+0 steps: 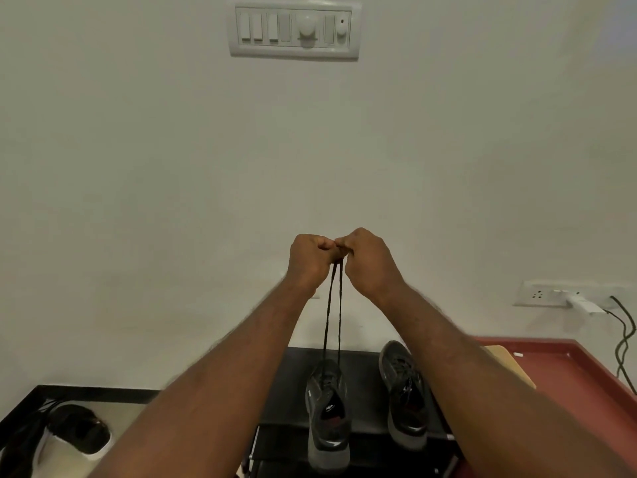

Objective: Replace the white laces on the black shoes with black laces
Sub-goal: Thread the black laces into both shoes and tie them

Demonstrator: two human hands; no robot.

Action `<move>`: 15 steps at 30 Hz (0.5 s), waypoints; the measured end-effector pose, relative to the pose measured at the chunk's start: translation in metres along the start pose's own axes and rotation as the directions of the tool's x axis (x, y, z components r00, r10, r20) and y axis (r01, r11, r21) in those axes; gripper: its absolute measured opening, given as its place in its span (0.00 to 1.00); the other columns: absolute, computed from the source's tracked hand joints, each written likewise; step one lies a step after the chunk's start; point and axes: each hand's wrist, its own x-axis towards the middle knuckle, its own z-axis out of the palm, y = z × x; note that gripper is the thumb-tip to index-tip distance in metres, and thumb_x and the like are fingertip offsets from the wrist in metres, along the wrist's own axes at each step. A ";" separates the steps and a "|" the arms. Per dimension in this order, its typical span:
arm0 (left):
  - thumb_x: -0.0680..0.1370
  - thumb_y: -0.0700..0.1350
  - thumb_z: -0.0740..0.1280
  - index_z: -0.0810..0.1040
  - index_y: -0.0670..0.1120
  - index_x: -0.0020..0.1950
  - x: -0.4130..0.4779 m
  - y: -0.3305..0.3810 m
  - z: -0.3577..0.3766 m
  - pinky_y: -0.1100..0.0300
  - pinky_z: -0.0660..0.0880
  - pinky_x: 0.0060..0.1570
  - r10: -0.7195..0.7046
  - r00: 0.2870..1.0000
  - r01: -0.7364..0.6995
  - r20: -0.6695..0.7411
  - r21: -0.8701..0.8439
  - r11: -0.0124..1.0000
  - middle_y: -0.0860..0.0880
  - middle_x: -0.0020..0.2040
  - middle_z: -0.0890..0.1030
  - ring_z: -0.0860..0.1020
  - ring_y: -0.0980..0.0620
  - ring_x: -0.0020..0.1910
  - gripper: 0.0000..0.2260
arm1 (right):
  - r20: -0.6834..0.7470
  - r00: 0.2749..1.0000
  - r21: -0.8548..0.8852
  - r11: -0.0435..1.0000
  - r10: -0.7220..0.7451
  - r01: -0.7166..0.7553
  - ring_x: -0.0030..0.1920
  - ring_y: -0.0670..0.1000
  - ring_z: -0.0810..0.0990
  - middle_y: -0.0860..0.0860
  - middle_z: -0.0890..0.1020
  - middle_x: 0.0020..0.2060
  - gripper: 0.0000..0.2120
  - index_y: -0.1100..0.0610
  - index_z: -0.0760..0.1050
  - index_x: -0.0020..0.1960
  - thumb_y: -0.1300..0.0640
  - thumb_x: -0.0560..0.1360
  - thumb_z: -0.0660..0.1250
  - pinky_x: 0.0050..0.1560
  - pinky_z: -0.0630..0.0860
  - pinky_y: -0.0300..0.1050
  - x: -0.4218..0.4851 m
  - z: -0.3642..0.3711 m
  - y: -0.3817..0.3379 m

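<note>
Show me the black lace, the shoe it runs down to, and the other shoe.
black lace (333,305), head view, middle of the two raised strands.
laced shoe (327,408), head view, its collar and opening.
other shoe (405,391), head view, its lacing area.
</note>
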 end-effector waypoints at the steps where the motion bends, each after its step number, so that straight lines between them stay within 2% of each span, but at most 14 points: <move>1: 0.73 0.35 0.73 0.83 0.33 0.39 0.000 -0.002 0.000 0.72 0.71 0.30 -0.003 1.000 0.003 -0.012 0.003 1.000 0.46 0.31 0.80 0.77 0.63 0.26 0.05 | 0.019 1.000 -0.028 1.000 -0.009 0.009 0.53 0.56 0.78 0.58 0.79 0.52 0.21 0.59 0.83 0.58 0.73 0.75 0.57 0.54 0.76 0.51 0.001 0.002 0.000; 3: 0.75 0.36 0.71 0.82 0.33 0.38 0.001 -0.006 0.001 0.72 0.67 0.26 -0.021 0.999 0.021 -0.025 0.018 1.000 0.45 0.29 0.78 0.72 0.62 0.21 0.08 | 0.068 0.998 -0.066 0.998 -0.013 0.017 0.57 0.57 0.77 0.58 0.78 0.55 0.23 0.60 0.81 0.61 0.74 0.74 0.57 0.56 0.76 0.53 0.002 0.004 0.002; 5: 0.77 0.36 0.69 0.80 0.31 0.37 0.002 -0.012 0.001 0.70 0.66 0.25 -0.040 0.999 0.041 -0.017 0.039 0.998 0.44 0.29 0.76 0.69 0.61 0.20 0.11 | 0.120 0.993 -0.054 0.998 -0.005 0.012 0.61 0.57 0.75 0.58 0.77 0.59 0.24 0.59 0.78 0.66 0.74 0.75 0.57 0.60 0.75 0.49 0.002 0.006 0.004; 8: 0.78 0.39 0.68 0.84 0.39 0.41 0.005 -0.014 0.002 0.66 0.73 0.37 -0.041 0.999 0.041 -0.002 0.034 0.999 0.47 0.36 0.82 0.79 0.58 0.35 0.08 | 0.120 0.990 0.085 0.993 0.071 -0.081 0.66 0.54 0.74 0.57 0.75 0.65 0.25 0.58 0.71 0.73 0.71 0.79 0.56 0.62 0.68 0.38 -0.001 0.008 0.008; 11: 0.78 0.41 0.70 0.85 0.40 0.49 0.013 -0.003 0.002 0.68 0.72 0.44 -0.040 0.999 0.039 -0.015 -0.025 0.999 0.49 0.44 0.84 0.80 0.58 0.44 0.05 | 0.043 0.979 0.222 0.954 0.198 -0.203 0.60 0.51 0.77 0.55 0.77 0.62 0.25 0.57 0.67 0.75 0.69 0.80 0.57 0.57 0.70 0.38 -0.003 0.010 0.012; 15: 0.77 0.41 0.71 0.84 0.41 0.52 0.024 0.007 0.002 0.68 0.72 0.46 -0.070 0.996 0.064 -0.060 -0.099 0.993 0.50 0.46 0.84 0.80 0.57 0.48 0.06 | 0.040 0.965 0.285 0.923 0.258 -0.258 0.54 0.50 0.78 0.49 0.77 0.54 0.24 0.56 0.66 0.76 0.66 0.81 0.59 0.54 0.76 0.44 -0.001 0.016 0.013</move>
